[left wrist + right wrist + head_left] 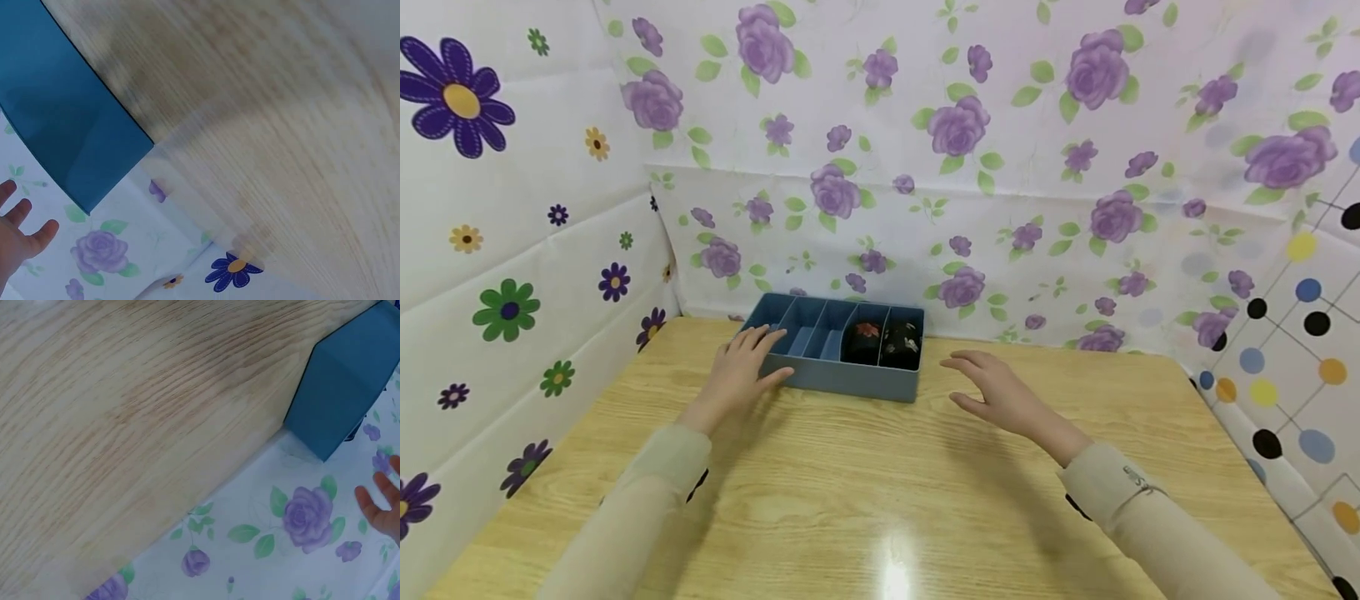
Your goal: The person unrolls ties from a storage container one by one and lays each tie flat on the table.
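A blue-grey divided box [850, 379] stands at the back of the table, with several compartments in a row. In its two right-hand compartments lie dark rolled bundles, one with a red flower pattern [867, 331] and one with small pale figures [901, 340]; they look like fabric. My left hand [739, 367] is at the box's left front corner, fingers spread and loosely bent; whether it touches the box I cannot tell. Off the box's right end, my right hand [996, 392] hovers apart from it, fingers relaxed and holding nothing.
The box stands on a wooden table [835, 483], close to the back edge. Behind it hangs a cloth with purple roses [958, 125]. Flower-printed cloth [508, 308] covers the left side, dotted cloth [1307, 375] the right.
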